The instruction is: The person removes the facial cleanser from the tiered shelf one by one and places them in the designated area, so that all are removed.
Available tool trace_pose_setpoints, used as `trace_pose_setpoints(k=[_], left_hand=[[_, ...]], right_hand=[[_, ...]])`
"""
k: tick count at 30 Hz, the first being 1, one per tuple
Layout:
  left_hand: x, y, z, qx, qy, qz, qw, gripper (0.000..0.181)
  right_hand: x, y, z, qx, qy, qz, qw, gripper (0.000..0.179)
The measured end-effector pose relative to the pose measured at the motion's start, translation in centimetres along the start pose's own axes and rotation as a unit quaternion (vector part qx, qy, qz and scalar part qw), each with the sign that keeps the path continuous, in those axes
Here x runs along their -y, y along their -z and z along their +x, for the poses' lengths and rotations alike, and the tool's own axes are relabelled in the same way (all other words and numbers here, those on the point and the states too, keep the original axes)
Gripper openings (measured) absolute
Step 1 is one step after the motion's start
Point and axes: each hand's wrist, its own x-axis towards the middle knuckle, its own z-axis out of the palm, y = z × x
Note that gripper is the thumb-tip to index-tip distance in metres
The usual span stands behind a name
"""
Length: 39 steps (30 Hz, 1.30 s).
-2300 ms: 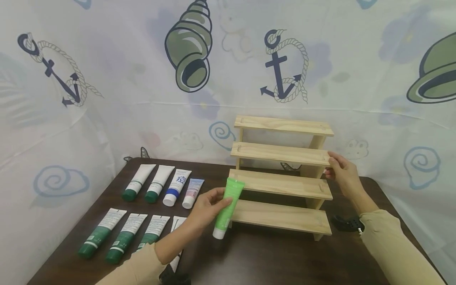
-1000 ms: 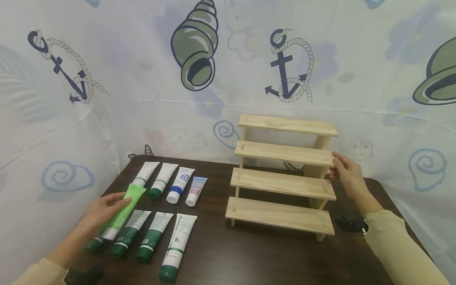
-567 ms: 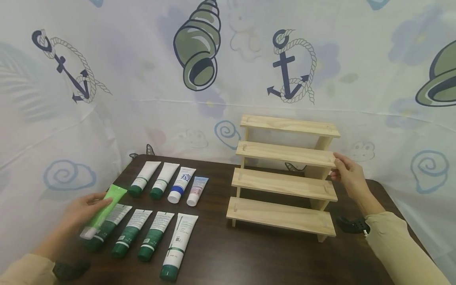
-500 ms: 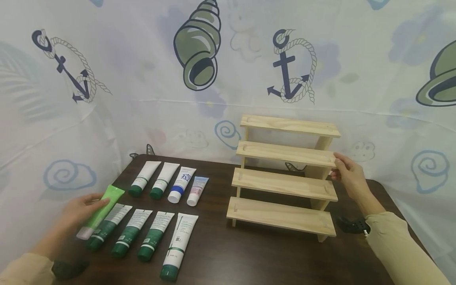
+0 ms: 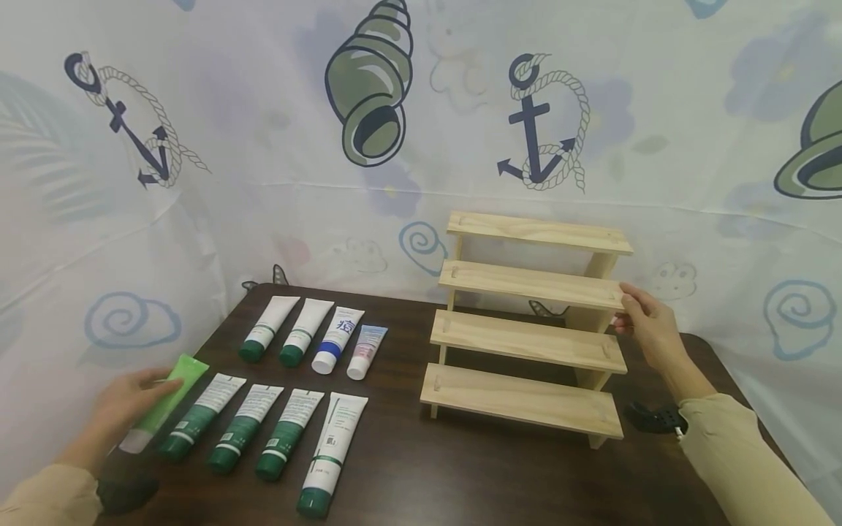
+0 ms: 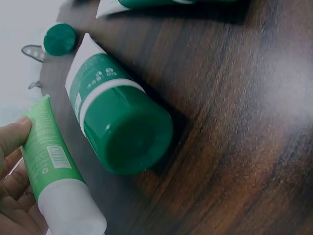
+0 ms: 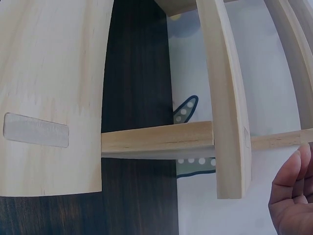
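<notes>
At the table's left edge my left hand point(image 5: 125, 405) pinches a light green squeeze tube point(image 5: 172, 398) with a white cap. In the left wrist view the green tube point(image 6: 49, 152) tilts cap-down beside a larger white-and-green tube point(image 6: 115, 117), thumb near its crimped end. On the right stands a four-tier wooden display rack point(image 5: 526, 283). My right hand point(image 5: 647, 325) holds the right end of its second board from the top. The right wrist view shows those fingers point(image 7: 291, 171) curled by the rack's side support point(image 7: 279, 140).
White tubes with green caps point(image 5: 272, 325) and a blue-banded white tube point(image 5: 338, 340) lie in a back row, with a small pink-and-blue tube point(image 5: 368, 351). Several larger tubes point(image 5: 289, 431) form the front row on the dark table point(image 5: 513, 475). A printed cloth point(image 5: 460, 146) hangs behind.
My left hand has carried the green tube from in front of the rack leftward over the front row, then down to that row's left end. The right hand stays on the rack.
</notes>
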Motion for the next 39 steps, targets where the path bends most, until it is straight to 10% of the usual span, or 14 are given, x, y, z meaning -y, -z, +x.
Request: trace_pose_setpoints(k=[39], left_hand=[[1.2,-1.1,1.7,0.017,-0.016,0.067,0.9975,0.058]], right_hand=[[0.5,0.4,-0.6,-0.007,0.011,0.022,0.9997,0.059]])
